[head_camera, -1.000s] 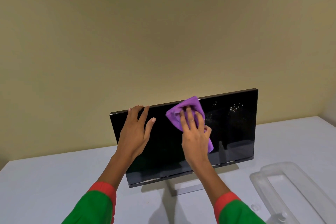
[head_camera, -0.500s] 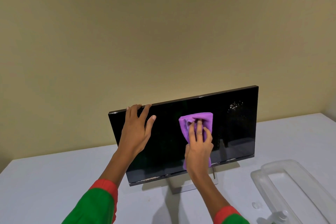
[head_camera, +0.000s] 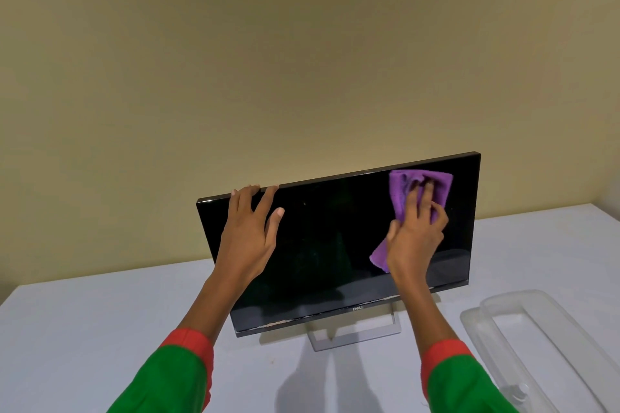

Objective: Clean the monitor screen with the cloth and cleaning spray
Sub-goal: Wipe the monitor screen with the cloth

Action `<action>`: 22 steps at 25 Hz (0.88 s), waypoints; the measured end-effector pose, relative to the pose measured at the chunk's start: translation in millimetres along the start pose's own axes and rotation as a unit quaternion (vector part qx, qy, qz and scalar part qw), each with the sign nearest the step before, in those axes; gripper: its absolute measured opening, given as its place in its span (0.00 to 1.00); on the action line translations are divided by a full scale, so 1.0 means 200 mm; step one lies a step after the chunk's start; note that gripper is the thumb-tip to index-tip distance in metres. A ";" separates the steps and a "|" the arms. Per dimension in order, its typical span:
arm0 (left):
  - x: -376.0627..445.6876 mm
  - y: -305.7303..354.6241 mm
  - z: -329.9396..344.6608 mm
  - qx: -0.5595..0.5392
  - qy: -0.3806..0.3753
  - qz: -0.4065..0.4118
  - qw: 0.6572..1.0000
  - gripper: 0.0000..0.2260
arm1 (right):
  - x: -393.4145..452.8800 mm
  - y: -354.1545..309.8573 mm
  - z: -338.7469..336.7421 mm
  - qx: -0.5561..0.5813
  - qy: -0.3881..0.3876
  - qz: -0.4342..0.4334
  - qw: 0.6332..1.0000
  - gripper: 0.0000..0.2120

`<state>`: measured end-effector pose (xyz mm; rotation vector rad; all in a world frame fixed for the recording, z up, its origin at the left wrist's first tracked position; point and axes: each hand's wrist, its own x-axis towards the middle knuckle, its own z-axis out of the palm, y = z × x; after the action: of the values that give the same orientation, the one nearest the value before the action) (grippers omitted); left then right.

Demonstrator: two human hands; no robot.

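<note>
— What is seen at the left side?

— The left hand (head_camera: 250, 231) is raised against the monitor (head_camera: 328, 245), near its upper left corner. The fingers are kept straight and a little spread; their tips are laid over the top edge, and the thumb is held apart, toward the right. Nothing is gripped by it. The forearm comes up from a green sleeve (head_camera: 164, 382) with a red cuff.

— And in the middle?

— The black screen is tilted back on a grey stand (head_camera: 355, 334), which is placed on the white table (head_camera: 84, 329).

— And at the right?

— The purple cloth (head_camera: 401, 191) is pressed flat on the screen, close to the upper right corner, by the right hand (head_camera: 416, 235). Its fingers are stretched upward over the cloth, nearly together. A lower corner of the cloth is seen under the wrist. A clear plastic tray (head_camera: 543, 345) is lying on the table, right of the monitor.
</note>
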<state>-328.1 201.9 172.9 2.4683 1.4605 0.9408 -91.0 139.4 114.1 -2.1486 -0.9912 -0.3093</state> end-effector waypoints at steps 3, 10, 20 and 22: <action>-0.01 -0.02 0.01 0.014 0.021 0.024 0.999 0.19 | -0.07 0.07 0.05 0.025 0.008 0.048 0.999 0.30; -0.03 -0.01 0.08 0.000 0.055 0.066 0.996 0.21 | -0.23 -0.03 0.11 0.011 -0.001 -0.024 1.000 0.29; 0.04 0.09 0.08 0.049 0.061 0.102 0.992 0.22 | 0.13 0.12 -0.03 -0.020 0.003 0.028 0.999 0.30; 0.06 0.14 0.10 0.041 0.044 0.133 0.989 0.22 | 0.09 0.19 -0.01 0.005 0.002 0.076 0.997 0.30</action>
<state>-291.0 201.4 173.5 2.7647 1.2370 1.0674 -51.6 132.2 104.4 -2.1979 -0.8201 -0.2350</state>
